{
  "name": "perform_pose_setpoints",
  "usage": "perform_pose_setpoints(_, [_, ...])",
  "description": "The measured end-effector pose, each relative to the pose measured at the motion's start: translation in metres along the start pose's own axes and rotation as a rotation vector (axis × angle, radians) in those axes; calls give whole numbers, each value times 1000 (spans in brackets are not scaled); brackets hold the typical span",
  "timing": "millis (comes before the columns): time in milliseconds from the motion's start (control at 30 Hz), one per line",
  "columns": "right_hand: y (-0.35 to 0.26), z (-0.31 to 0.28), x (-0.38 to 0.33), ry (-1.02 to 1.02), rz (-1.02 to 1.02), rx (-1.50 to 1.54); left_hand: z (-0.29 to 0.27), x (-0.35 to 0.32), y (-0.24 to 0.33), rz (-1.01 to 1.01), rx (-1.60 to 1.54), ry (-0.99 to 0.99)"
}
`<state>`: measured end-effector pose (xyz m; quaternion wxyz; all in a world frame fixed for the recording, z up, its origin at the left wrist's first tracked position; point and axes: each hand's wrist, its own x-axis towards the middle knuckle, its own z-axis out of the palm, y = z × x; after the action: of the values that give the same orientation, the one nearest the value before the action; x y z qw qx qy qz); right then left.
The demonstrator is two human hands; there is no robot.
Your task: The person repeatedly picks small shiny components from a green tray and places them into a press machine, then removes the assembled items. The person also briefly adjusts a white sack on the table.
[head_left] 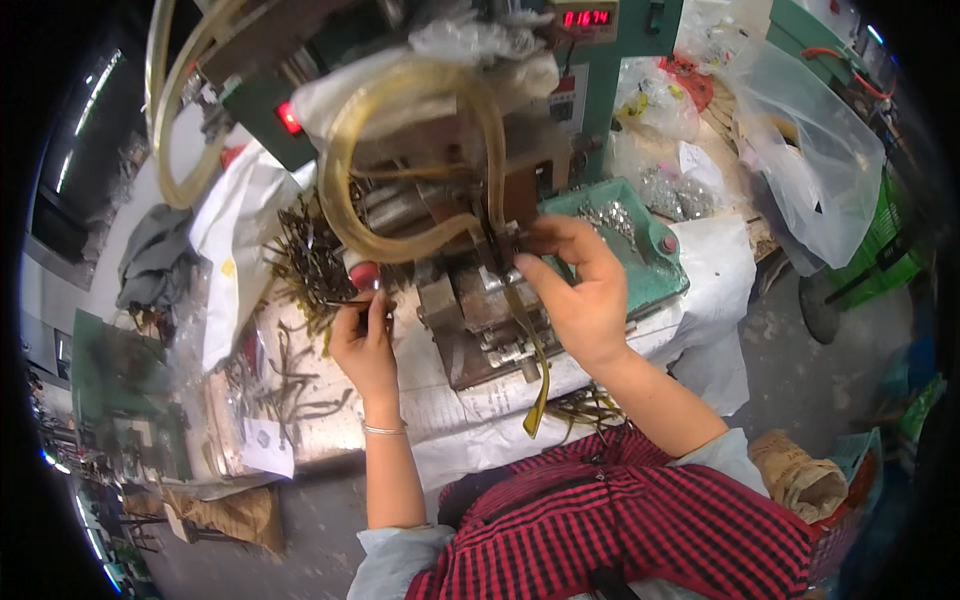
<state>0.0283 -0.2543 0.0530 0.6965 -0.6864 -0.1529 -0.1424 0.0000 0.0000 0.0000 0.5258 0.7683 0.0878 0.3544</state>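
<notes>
Olive strip [533, 336], upper end hidden; whether left fingers [377, 314] or right fingers [542, 277] grip anything, I cannot tell.

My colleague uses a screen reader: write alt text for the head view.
A person's right hand is at a machine, beside a hanging olive strip; the left hand is just below a red knob. A yellowish hose loops above, dark strips pile at left, and a green tray sits at right.
</notes>
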Motion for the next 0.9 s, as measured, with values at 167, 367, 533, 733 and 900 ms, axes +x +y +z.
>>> perform_pose_setpoints(167, [-9,-2,0,57,117,196,14,-20,83,410,-81,64])
perform_pose_setpoints(367, [-47,0,-10,-83,106,242,14,-34,133,945,244,-237])
perform_pose_setpoints(533, [-28,-40,10,-140,115,40,49,-40,119,1089,245,-281])
perform_pose_setpoints(733, [79,-118,20,362,28,-345,58,-40,112,1094,210,-290])
perform_pose_setpoints(900, [76,-106,6,103,-52,-924,58,-41,112,1074,210,-285])
